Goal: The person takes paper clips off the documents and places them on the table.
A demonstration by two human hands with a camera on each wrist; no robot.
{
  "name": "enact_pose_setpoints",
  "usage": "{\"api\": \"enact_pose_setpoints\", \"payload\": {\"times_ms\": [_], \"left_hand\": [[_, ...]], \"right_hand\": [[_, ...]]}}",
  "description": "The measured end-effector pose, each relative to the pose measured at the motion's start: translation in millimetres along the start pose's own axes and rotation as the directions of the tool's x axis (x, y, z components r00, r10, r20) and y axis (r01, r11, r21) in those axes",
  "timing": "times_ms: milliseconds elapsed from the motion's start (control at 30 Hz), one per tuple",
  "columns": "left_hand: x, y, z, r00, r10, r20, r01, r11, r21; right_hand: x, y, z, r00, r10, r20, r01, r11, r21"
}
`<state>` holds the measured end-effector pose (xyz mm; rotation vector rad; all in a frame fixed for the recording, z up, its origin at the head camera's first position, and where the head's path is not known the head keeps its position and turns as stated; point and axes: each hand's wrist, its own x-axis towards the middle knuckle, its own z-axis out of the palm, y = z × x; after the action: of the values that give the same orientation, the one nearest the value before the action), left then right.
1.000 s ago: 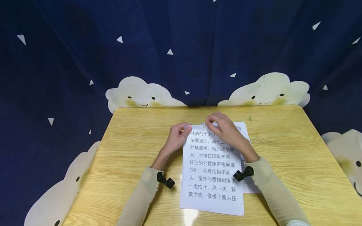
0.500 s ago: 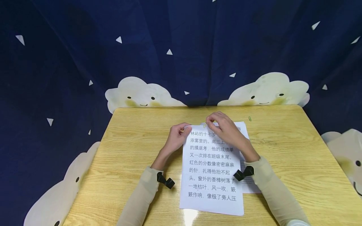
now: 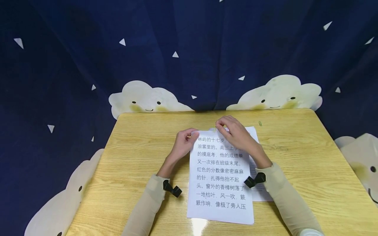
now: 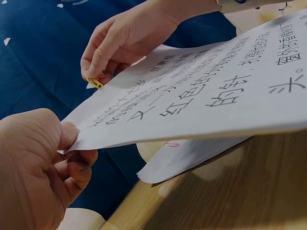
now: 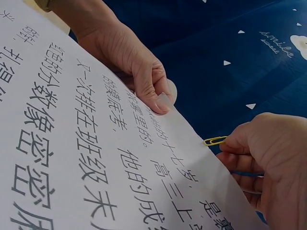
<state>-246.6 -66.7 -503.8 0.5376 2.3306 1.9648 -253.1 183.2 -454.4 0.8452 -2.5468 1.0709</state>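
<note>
Right hand (image 3: 236, 136) pinches a yellow paper clip (image 5: 214, 141) at the top edge of the big printed sheet (image 3: 221, 177), just as it did a moment ago; almost nothing has moved. Left hand (image 3: 183, 144) keeps pinching the sheet's top corner, lifting it off the bench (image 3: 295, 157). The clip looks to be only partly pushed on.

Green paper clip (image 3: 260, 123) on wooden table (image 3: 310, 164), cloud-patterned navy curtain (image 3: 177, 49) behind.
</note>
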Motion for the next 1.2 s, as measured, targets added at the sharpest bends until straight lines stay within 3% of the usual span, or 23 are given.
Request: {"api": "enact_pose_setpoints", "payload": {"times_ms": [1200], "left_hand": [[0.0,-2.7,-1.6,0.999,0.034,0.0,-0.034,0.999,-0.019]], "right_hand": [[-0.9,3.7,-4.3,0.999,0.023,0.041,-0.021,0.999,-0.045]]}}
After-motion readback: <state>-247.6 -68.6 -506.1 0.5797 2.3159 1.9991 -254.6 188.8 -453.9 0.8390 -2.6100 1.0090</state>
